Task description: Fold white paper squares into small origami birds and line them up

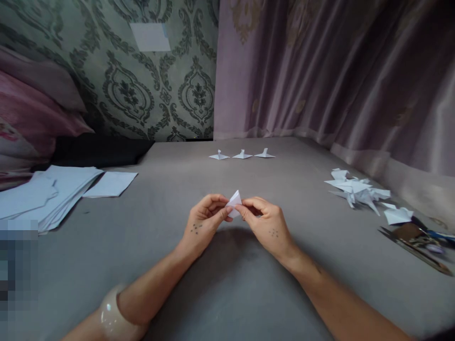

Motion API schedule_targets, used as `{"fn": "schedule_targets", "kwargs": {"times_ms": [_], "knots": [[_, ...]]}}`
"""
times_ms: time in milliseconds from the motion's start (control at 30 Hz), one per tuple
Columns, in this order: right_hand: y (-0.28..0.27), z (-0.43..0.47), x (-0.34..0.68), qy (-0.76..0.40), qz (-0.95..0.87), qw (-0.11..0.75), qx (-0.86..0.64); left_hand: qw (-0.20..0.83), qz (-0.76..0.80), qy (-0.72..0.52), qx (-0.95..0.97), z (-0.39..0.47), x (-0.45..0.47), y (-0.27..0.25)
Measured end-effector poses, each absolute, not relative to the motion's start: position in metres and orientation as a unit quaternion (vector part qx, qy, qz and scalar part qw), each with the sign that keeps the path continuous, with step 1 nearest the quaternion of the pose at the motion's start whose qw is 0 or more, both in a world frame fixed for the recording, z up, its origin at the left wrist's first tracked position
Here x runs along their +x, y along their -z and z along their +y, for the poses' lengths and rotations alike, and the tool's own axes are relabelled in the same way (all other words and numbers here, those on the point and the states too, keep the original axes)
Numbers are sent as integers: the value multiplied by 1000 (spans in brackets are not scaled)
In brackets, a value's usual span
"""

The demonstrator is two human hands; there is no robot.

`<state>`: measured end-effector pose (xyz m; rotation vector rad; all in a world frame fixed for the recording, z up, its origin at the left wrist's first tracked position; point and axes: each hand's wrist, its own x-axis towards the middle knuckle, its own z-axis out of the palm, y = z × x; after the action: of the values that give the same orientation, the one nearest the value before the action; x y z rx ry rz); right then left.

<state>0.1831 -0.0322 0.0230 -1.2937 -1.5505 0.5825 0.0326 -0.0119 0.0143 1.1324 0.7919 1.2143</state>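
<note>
A small piece of folded white paper point(235, 201) is held up between my two hands, its pointed tip upward. My left hand point(205, 219) pinches its left side between thumb and curled fingers. From the other side, my right hand point(266, 221) grips the paper's right edge the same way, the thumbs close together. Part of the paper is hidden behind the thumbs and fingers. Beyond the hands, three small folded paper figures point(242, 154) stand in a row on the grey surface point(170, 175).
At left lie a stack of white paper sheets point(71, 189) and a smaller white sheet point(113, 183), with black cloth point(103, 150) behind. A pile of folded paper figures point(357, 187) sits at right, near scissors point(408, 248). A purple curtain point(277, 71) hangs along the right.
</note>
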Motion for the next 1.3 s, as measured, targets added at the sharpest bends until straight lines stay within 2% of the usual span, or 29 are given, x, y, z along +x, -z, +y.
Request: {"fn": "schedule_targets", "kwargs": {"times_ms": [167, 267, 600, 867, 1300], "knots": [[-22, -36, 179, -190, -664, 482, -540, 634, 341, -520, 459, -12, 34, -9], [-18, -36, 176, -213, -646, 490, -545, 624, 341, -531, 461, -12, 35, -8], [-16, -29, 176, -223, -636, 530, -515, 493, 379, -540, 568, -16, 35, -10], [-17, -30, 175, -237, -635, 536, -504, 452, 405, -523, 598, -16, 31, -7], [-23, -29, 173, -244, -643, 518, -508, 480, 389, -494, 612, -19, 30, -2]]}}
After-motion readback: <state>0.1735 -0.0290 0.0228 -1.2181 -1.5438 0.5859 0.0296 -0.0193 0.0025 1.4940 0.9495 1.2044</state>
